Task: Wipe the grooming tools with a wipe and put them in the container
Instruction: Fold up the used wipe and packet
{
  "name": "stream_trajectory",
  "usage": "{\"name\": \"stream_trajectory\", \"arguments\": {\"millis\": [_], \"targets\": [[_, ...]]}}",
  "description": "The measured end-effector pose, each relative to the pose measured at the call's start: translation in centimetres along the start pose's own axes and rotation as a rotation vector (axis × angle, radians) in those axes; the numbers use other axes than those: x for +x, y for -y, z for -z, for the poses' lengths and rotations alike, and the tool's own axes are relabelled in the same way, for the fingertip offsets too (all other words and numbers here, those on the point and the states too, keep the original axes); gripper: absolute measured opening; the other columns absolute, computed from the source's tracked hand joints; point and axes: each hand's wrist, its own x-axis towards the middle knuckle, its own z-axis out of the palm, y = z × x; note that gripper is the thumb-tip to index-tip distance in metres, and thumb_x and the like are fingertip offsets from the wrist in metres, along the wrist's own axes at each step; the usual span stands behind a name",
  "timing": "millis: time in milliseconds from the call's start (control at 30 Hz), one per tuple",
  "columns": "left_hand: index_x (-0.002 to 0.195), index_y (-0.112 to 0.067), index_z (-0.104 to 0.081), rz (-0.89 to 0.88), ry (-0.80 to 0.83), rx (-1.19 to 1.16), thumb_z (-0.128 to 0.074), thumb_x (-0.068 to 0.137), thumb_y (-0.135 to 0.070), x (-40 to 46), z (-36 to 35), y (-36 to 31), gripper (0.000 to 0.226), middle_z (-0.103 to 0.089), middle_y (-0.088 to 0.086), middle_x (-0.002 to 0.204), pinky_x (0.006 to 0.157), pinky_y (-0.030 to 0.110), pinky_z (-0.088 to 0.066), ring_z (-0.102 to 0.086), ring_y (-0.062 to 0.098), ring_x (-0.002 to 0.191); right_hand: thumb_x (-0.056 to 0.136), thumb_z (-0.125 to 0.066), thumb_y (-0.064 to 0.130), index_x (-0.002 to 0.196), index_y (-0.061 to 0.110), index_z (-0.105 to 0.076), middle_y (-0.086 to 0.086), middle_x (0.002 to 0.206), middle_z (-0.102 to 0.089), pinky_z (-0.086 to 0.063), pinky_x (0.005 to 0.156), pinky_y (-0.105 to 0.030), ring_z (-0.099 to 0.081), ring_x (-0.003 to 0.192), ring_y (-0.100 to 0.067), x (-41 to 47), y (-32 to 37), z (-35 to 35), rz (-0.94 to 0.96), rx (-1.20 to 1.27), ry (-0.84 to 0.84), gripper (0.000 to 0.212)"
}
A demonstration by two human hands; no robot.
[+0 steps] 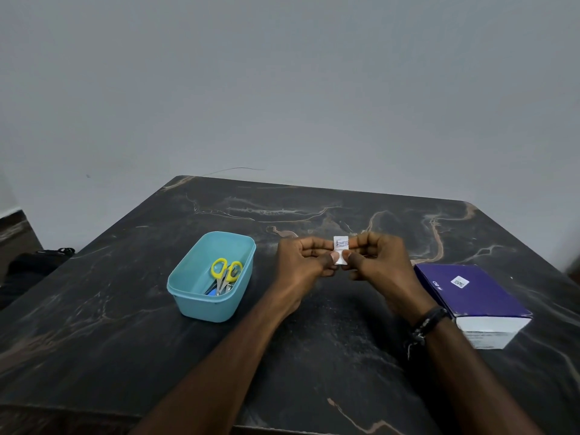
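Above the middle of the dark marble table (314, 356) I hold a small white wipe packet (341, 248) upright between both hands. My left hand (303, 262) pinches its left edge and my right hand (376, 262) pinches its right edge, thumbs meeting at the packet's lower part. To the left stands a light blue plastic container (188, 279). Inside it lie yellow-handled scissors (226, 273) and some other small tools, one with a blue part (212, 292), partly hidden under the scissors.
A purple and white box (477, 301) lies on the table at the right, close to my right wrist, which wears a dark bracelet (428, 321). A grey wall stands behind the table. A dark object (34, 262) sits off the table's left edge.
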Motion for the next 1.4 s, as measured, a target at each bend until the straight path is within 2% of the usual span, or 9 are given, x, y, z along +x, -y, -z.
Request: {"name": "stream_trajectory", "arguments": {"millis": [133,367,567,733,933,1033,1133,1300,1400], "targets": [[0.087,-0.007,-0.071,0.004,-0.017,0.006,-0.072,0.079,0.004,0.08,0.15,-0.06,0.014,-0.073,0.017,0.079,0.070,0.040,-0.061,-0.069,0.025,0.066,0.088,-0.061,-0.003,0.098,0.005,-0.063,-0.018,0.085,-0.069,-0.054,0.052,-0.028,-0.068,0.070,-0.021,-0.18,0.20,0.01,-0.040,0.024,0.051,0.012],[0.085,-0.009,-0.071,0.086,-0.012,-0.042,-0.064,0.082,0.004,0.04,0.35,-0.64,0.015,-0.071,0.015,0.074,0.062,0.035,-0.058,-0.063,0.020,0.060,0.089,-0.059,-0.003,0.098,0.013,-0.061,-0.017,0.077,-0.070,-0.053,0.051,-0.029,-0.067,0.061,-0.018,-0.51,0.52,-0.07,-0.025,0.053,0.113,0.018],[0.078,-0.008,-0.070,0.183,0.045,-0.191,-0.059,0.083,0.008,0.22,0.26,-0.43,0.020,-0.068,0.014,0.074,0.058,0.030,-0.054,-0.059,0.017,0.058,0.087,-0.057,-0.009,0.089,0.009,-0.063,-0.016,0.072,-0.067,-0.050,0.048,-0.028,-0.064,0.057,-0.017,-0.46,0.40,-0.23,0.026,0.094,0.087,0.019],[0.076,-0.007,-0.071,0.170,0.018,-0.213,-0.056,0.084,0.009,0.16,0.15,-0.55,0.022,-0.069,0.016,0.077,0.058,0.029,-0.054,-0.061,0.017,0.059,0.087,-0.055,-0.007,0.084,0.008,-0.067,-0.020,0.078,-0.068,-0.050,0.047,-0.029,-0.066,0.062,-0.021,-0.43,0.27,-0.57,0.049,0.098,0.037,0.020],[0.077,-0.006,-0.070,0.151,-0.016,-0.231,-0.059,0.084,0.008,0.06,0.11,-0.67,0.019,-0.069,0.016,0.077,0.059,0.029,-0.054,-0.061,0.017,0.059,0.091,-0.064,0.013,0.087,0.009,-0.071,-0.014,0.077,-0.072,-0.053,0.049,-0.030,-0.071,0.067,-0.022,-0.57,0.21,-0.54,0.078,0.113,0.049,0.008],[0.079,-0.004,-0.070,0.146,-0.021,-0.235,-0.061,0.083,0.008,0.05,0.15,-0.68,0.016,-0.069,0.015,0.078,0.059,0.029,-0.055,-0.062,0.017,0.062,0.088,-0.067,0.011,0.092,0.010,-0.069,-0.013,0.079,-0.073,-0.053,0.050,-0.029,-0.072,0.070,-0.023,-0.55,0.19,-0.59,0.080,0.101,0.040,0.004],[0.079,-0.003,-0.070,0.133,-0.028,-0.226,-0.060,0.083,0.009,0.06,0.18,-0.69,0.016,-0.069,0.014,0.077,0.060,0.029,-0.055,-0.064,0.019,0.064,0.085,-0.070,0.011,0.102,0.011,-0.064,-0.013,0.081,-0.074,-0.053,0.052,-0.027,-0.073,0.071,-0.022,-0.44,0.17,-0.53,0.017,0.122,0.036,0.018],[0.077,-0.001,-0.068,0.126,-0.025,-0.220,-0.053,0.084,0.011,0.05,0.19,-0.64,0.021,-0.069,0.015,0.079,0.065,0.033,-0.058,-0.068,0.023,0.068,0.086,-0.068,0.007,0.093,0.004,-0.071,-0.011,0.078,-0.074,-0.054,0.055,-0.022,-0.071,0.067,-0.015,-0.42,0.02,-0.32,-0.014,0.154,0.076,0.008],[0.087,-0.002,-0.068,0.140,0.007,-0.271,-0.056,0.086,0.006,0.10,0.31,-0.67,0.015,-0.070,0.020,0.085,0.067,0.036,-0.058,-0.069,0.028,0.073,0.086,-0.068,0.006,0.093,0.001,-0.070,-0.013,0.079,-0.073,-0.053,0.056,-0.022,-0.069,0.066,-0.015,-0.26,-0.17,-0.37,-0.013,0.160,0.058,0.009]]}}
